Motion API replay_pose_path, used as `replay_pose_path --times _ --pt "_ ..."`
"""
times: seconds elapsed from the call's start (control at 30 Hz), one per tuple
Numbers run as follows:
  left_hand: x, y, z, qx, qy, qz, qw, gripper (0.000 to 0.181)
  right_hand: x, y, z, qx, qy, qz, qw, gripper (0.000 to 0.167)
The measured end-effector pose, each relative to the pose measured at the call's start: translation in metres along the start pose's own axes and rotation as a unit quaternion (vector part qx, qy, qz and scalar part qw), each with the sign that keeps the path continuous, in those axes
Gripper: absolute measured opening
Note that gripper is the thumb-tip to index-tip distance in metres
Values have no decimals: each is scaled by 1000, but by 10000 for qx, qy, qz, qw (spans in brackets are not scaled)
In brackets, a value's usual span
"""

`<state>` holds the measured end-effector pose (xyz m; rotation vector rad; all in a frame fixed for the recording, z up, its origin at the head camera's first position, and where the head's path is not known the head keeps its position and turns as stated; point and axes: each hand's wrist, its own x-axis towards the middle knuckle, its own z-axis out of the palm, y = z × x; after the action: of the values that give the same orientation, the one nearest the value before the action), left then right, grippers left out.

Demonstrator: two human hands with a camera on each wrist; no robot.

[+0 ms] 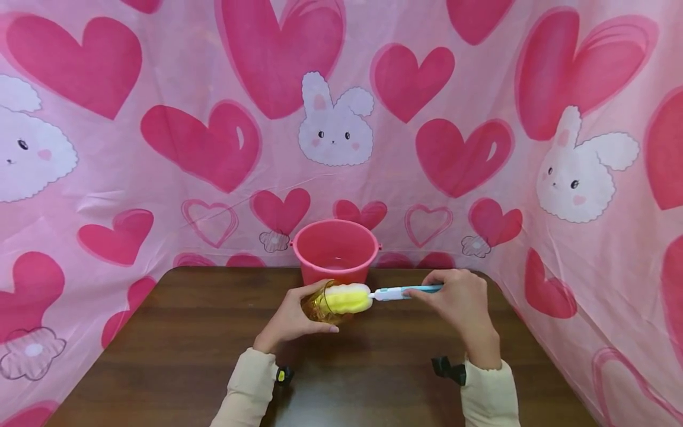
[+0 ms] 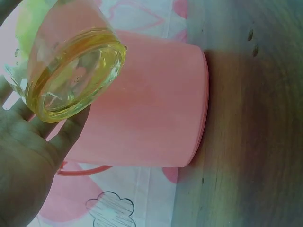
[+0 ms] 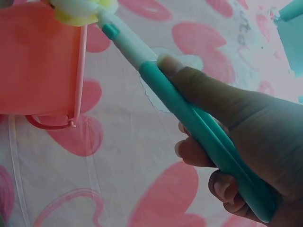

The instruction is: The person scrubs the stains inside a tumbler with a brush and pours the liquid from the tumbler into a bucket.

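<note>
An amber glass cup (image 1: pixel 316 303) lies tilted on its side in the air, its mouth toward the right. My left hand (image 1: pixel 292 314) grips it round the wall; the left wrist view shows the thick clear base of the glass (image 2: pixel 78 85). A bottle brush with a yellow and white sponge head (image 1: pixel 349 298) is partly inside the cup's mouth. My right hand (image 1: pixel 458 302) holds its teal and white handle (image 3: pixel 175 99), with the thumb along the top and fingers curled beneath. Part of the sponge is hidden inside the cup.
A pink bucket (image 1: pixel 336 246) stands at the table's back edge, just behind the cup, with some liquid apparently inside. The brown wooden table (image 1: pixel 363 373) lies below both hands. Pink heart-and-bunny cloth (image 1: pixel 203 77) hangs at the back and sides. Water drops (image 2: pixel 253 42) spot the tabletop.
</note>
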<state>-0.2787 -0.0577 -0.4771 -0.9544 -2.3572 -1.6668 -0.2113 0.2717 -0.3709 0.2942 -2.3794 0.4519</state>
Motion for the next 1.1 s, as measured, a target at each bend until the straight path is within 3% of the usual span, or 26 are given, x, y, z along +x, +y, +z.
replay_pose_path --times 0.13,0.47,0.57,0.7,0.8,0.97,1.1 --pt "0 -1 0 -103 -79 19 9999 86 0 1 0 241 -25 -271 9993 32" --pt "-1 1 0 -309 -173 -22 9994 86 0 8 7 605 503 -896 9929 35" --pt "0 2 0 -288 -108 -43 9995 87 2 9 10 643 878 -1326 9852 38" --pt "-1 4 0 -216 -16 -21 9998 88 5 8 14 665 1471 -1904 9683 56" --pt "-1 3 -1 -129 67 -37 9999 88 7 6 15 577 1735 -2002 9626 68" --pt "-2 1 -4 -39 142 -108 9998 88 5 3 13 209 1602 -1941 9676 73" --pt "-2 -2 -6 7 136 -141 9998 86 3 1 9 201 1354 -2072 9687 71"
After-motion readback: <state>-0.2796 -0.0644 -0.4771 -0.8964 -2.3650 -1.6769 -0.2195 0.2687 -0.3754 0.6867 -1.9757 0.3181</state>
